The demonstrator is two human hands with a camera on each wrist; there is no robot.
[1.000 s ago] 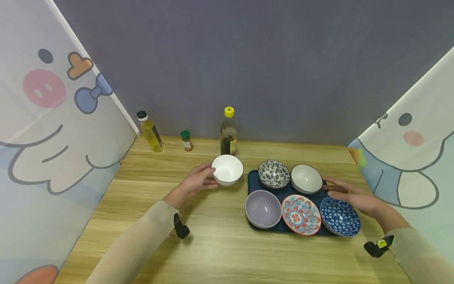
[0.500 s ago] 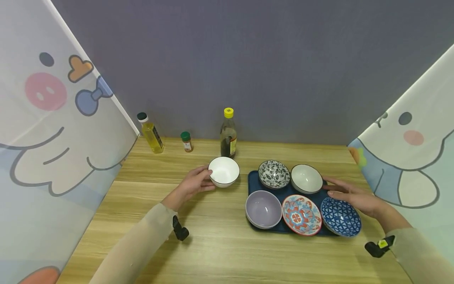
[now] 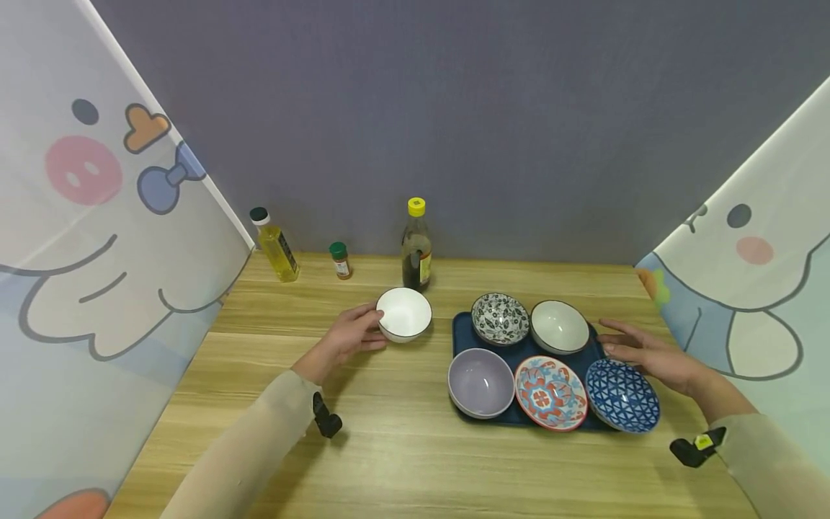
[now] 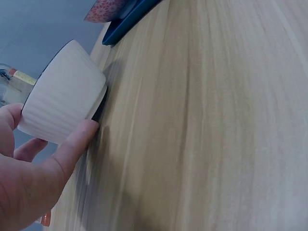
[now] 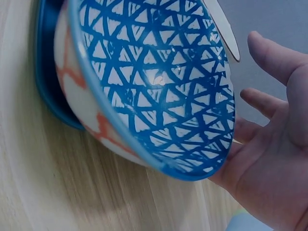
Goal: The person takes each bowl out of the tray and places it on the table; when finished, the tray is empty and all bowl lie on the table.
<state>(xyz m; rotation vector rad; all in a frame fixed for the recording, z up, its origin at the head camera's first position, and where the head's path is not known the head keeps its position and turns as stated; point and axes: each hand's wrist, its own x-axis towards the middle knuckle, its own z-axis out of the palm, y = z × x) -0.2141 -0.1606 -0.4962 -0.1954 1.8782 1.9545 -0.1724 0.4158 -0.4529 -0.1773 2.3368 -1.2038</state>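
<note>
Leftward went the white bowl (image 3: 404, 314), pinched in the left hand (image 3: 353, 333), clear of the blue tray (image 3: 462, 333), while the right hand (image 3: 656, 359) eased rightward, fingers spread, gripping nothing! Placing seemed underway; next called for a level set-down, then release.

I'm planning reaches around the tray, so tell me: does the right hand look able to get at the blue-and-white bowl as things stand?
Probably yes: the right hand looks open and is right beside the blue-and-white bowl, with nothing visible blocking the near rim.
</note>
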